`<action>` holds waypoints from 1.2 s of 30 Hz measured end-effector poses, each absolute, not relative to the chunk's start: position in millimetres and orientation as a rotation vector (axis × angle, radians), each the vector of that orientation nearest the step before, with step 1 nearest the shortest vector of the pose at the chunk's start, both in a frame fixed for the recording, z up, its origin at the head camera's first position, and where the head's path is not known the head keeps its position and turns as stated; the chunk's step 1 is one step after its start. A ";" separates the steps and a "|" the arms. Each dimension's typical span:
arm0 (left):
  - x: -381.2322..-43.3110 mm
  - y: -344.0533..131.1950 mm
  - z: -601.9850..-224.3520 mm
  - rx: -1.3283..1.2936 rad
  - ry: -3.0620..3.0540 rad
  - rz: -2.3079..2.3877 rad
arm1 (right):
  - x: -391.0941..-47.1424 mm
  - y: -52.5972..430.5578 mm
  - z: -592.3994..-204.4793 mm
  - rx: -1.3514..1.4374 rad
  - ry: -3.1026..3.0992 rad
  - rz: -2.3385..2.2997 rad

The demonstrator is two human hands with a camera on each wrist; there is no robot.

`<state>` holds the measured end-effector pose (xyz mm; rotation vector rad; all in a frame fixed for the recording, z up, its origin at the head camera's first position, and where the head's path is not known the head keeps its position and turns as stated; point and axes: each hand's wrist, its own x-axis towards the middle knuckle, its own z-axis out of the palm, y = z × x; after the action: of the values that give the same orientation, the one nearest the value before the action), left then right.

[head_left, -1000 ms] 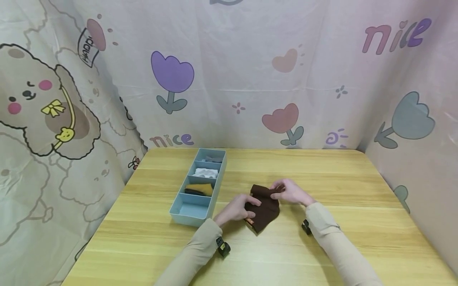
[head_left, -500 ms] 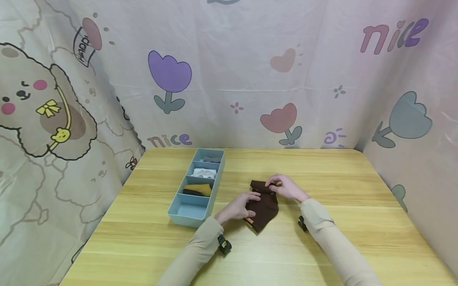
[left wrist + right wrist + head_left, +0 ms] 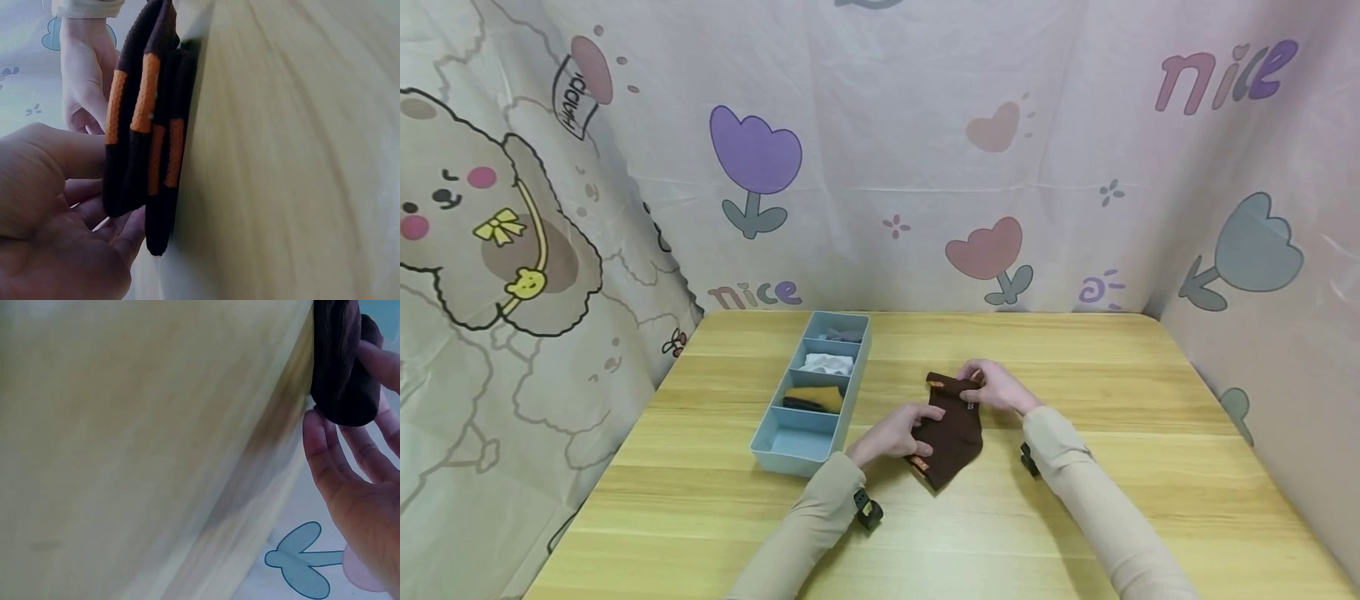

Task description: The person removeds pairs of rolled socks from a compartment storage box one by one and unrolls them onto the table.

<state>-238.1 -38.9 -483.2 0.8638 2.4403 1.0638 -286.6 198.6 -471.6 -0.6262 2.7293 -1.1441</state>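
Observation:
A pair of dark brown socks (image 3: 952,437) with orange patches lies stacked on the table, right of the organizer box. My left hand (image 3: 889,433) rests on the near left part, thumb and fingers spread over the cloth. The left wrist view shows layered cuff edges with orange patches (image 3: 145,94) beside those fingers. At the far end, my right hand (image 3: 997,390) pinches the folded-over end between thumb and fingers. In the right wrist view the brown fold (image 3: 350,394) looks rounded, the thumb on top and fingertips at its lower edge.
A light blue box (image 3: 842,433) with a row of compartments stands to the left. Grey cloth (image 3: 842,335), white cloth (image 3: 827,363) and a mustard-and-black folded piece (image 3: 816,397) sit in its farther compartments. A printed curtain (image 3: 880,167) hangs behind the wooden table (image 3: 1037,533).
My right hand has moved slightly away from me with the far end of the socks. The roll there has loosened, and an orange patch now shows at its left. The left hand stays nearly in place.

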 end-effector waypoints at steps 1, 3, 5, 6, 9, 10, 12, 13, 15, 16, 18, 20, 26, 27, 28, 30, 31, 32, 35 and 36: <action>-237.9 -38.9 -482.9 0.859 2.438 1.066 | -287.2 198.7 -471.8 -0.633 2.737 -1.149; -237.2 -38.9 -482.4 0.851 2.433 1.068 | -288.4 198.6 -472.8 -0.665 2.746 -1.160; -236.7 -38.7 -482.4 0.843 2.437 1.065 | -289.9 198.3 -474.6 -0.700 2.747 -1.178; -236.4 -38.5 -482.3 0.836 2.437 1.062 | -290.4 198.0 -475.4 -0.712 2.748 -1.184; -235.7 -38.1 -482.5 0.816 2.438 1.051 | -292.3 197.3 -477.3 -0.729 2.758 -1.188; -235.7 -38.1 -482.7 0.811 2.437 1.050 | -292.9 197.1 -477.6 -0.720 2.762 -1.184; -235.7 -38.1 -482.7 0.801 2.436 1.046 | -293.7 196.5 -477.2 -0.693 2.768 -1.170; -235.9 -38.3 -482.8 0.800 2.436 1.047 | -294.4 196.1 -477.0 -0.683 2.769 -1.163; -236.4 -38.7 -483.0 0.800 2.438 1.047 | -295.2 195.6 -476.2 -0.659 2.764 -1.141; -236.7 -39.0 -483.0 0.801 2.436 1.049 | -295.8 195.2 -475.9 -0.651 2.760 -1.129; -237.2 -39.4 -483.0 0.803 2.434 1.053 | -297.1 194.7 -475.4 -0.643 2.758 -1.105; -237.5 -39.5 -483.2 0.804 2.435 1.052 | -299.1 194.3 -475.6 -0.645 2.772 -1.084; -237.1 -38.7 -483.5 0.787 2.442 1.031 | -304.9 195.8 -478.6 -0.611 2.857 -1.044; -237.2 -38.6 -483.6 0.783 2.444 1.029 | -305.5 196.3 -479.0 -0.602 2.862 -1.053; -237.2 -38.4 -483.3 0.781 2.444 1.028 | -306.3 196.6 -479.4 -0.593 2.866 -1.059; -237.2 -38.2 -482.8 0.774 2.442 1.033 | -307.6 197.1 -479.8 -0.586 2.872 -1.073; -237.2 -38.2 -482.5 0.773 2.441 1.037 | -308.4 197.2 -480.1 -0.578 2.877 -1.079; -237.2 -38.2 -482.2 0.773 2.439 1.041 | -309.1 197.2 -480.1 -0.568 2.879 -1.085; -237.4 -38.4 -481.3 0.785 2.435 1.049 | -311.2 197.1 -479.8 -0.557 2.873 -1.080; -237.2 -38.6 -480.9 0.788 2.436 1.048 | -311.7 197.0 -479.5 -0.557 2.863 -1.078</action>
<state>-237.2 -38.6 -480.9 0.7881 2.4355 1.0482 -311.7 197.0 -479.5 -0.5574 2.8627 -1.0776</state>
